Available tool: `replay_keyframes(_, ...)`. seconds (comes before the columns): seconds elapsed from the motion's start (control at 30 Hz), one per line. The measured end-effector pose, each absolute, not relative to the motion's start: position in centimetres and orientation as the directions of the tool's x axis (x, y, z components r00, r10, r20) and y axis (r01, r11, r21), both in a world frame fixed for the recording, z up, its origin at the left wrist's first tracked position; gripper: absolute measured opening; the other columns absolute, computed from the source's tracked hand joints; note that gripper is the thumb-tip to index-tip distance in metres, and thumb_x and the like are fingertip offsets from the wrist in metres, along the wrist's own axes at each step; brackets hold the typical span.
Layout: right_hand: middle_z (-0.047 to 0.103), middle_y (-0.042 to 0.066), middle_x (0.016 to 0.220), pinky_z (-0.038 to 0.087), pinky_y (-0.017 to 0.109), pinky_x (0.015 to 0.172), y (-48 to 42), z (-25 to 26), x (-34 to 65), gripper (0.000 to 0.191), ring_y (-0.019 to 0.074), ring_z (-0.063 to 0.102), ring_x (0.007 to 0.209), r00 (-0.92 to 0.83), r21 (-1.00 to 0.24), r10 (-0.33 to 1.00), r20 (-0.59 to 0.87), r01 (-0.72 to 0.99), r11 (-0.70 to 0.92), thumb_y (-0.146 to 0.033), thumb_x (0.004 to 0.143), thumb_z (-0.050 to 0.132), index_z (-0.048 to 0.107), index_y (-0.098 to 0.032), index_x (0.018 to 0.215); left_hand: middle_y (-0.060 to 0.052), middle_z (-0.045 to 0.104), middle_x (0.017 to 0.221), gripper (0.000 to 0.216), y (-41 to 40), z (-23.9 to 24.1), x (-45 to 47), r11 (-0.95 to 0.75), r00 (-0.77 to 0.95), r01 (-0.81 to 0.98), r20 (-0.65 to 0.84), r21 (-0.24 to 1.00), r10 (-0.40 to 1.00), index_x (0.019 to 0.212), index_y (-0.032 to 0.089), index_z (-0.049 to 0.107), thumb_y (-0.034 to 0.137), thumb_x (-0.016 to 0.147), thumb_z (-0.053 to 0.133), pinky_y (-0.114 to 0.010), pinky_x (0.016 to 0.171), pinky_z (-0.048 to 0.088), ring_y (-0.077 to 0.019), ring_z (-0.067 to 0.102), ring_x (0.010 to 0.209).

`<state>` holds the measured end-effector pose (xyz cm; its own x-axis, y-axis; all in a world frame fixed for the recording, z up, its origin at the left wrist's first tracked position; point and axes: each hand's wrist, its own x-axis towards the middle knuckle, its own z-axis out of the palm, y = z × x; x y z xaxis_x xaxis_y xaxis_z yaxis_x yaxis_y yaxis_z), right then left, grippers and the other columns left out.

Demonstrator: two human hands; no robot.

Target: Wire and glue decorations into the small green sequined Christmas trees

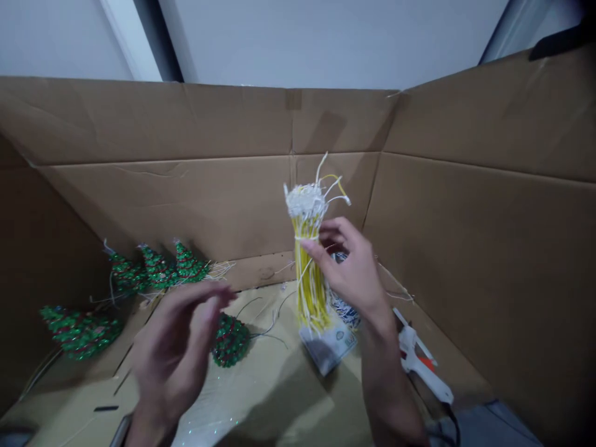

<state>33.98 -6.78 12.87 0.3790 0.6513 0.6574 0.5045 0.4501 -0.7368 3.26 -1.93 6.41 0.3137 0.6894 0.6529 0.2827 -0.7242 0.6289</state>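
Note:
My right hand [349, 267] grips a bundle of yellow and white cords [311, 279], thumb in front near a thin white tie around its upper part. The bundle stands nearly upright, with a dense white top and a few loose ends sticking out. Below its lower end is a small white printed packet [328, 344]. My left hand [179, 347], slightly blurred, is raised to the left with its fingers curved and nothing visible in it. Just beyond its fingertips, a green beaded ornament [231, 340] lies on the cardboard, partly covered by the hand.
Several green tinsel-like little trees [156, 267] stand at the back left, and another tree [81, 332] leans nearer. A white glue gun [423, 366] lies at right. Behind the bundle is a blue-and-white cord bundle [344, 307]. Tall cardboard walls [209, 198] enclose the work surface.

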Motion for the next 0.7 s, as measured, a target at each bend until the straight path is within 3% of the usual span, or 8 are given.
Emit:
replay_keyframes(0.2, 0.084, 0.004, 0.109, 0.061, 0.035, 0.082, -5.3, 10.9, 31.4, 0.027, 0.0213, 0.079, 0.096, 0.209, -0.783, 0.783, 0.585, 0.399, 0.478, -0.046, 0.098, 0.080, 0.069, -0.026, 0.113, -0.006, 0.073, 0.151, 0.044, 0.0, 9.5, 14.2, -0.651, 0.415, 0.071, 0.571, 0.756, 0.708, 0.154, 0.037, 0.065, 0.044, 0.111, 0.063, -0.058, 0.109, 0.065, -0.0341, 0.071, 0.136)
replay_keyframes(0.4, 0.084, -0.001, 0.102, 0.061, 0.036, 0.078, -3.8, 9.4, 31.9, 0.016, 0.0202, 0.079, 0.086, 0.260, -0.775, 0.787, 0.559, 0.500, 0.385, -0.034, 0.096, 0.079, 0.070, -0.028, 0.108, -0.008, 0.077, 0.136, 0.030, 2.1, 6.9, 16.7, -0.500, 0.470, -0.172, 0.516, 0.849, 0.716, 0.140, 0.031, 0.070, 0.041, 0.113, 0.062, -0.042, 0.101, 0.068, -0.0256, 0.076, 0.120)
replay_keyframes(0.57, 0.082, -0.001, 0.103, 0.060, 0.038, 0.081, -3.3, 9.3, 32.0, 0.015, 0.0217, 0.076, 0.091, 0.286, -0.722, 0.764, 0.578, 0.615, 0.316, -0.027, 0.096, 0.078, 0.074, -0.030, 0.110, -0.011, 0.076, 0.140, 0.032, 3.5, 5.5, 18.3, -0.426, 0.456, -0.251, 0.495, 0.869, 0.740, 0.143, 0.028, 0.065, 0.040, 0.114, 0.059, -0.042, 0.097, 0.070, -0.0268, 0.077, 0.122)
replay_keyframes(0.7, 0.080, 0.001, 0.116, 0.061, 0.040, 0.092, -3.6, 9.4, 33.2, 0.028, 0.0209, 0.075, 0.100, 0.172, -0.704, 0.818, 0.549, 0.622, 0.342, -0.023, 0.098, 0.079, 0.073, -0.030, 0.124, -0.012, 0.076, 0.141, 0.030, 4.1, 5.2, 18.9, -0.420, 0.390, -0.272, 0.498, 0.866, 0.775, 0.136, 0.026, 0.067, 0.041, 0.110, 0.067, -0.045, 0.103, 0.068, -0.0271, 0.077, 0.124)
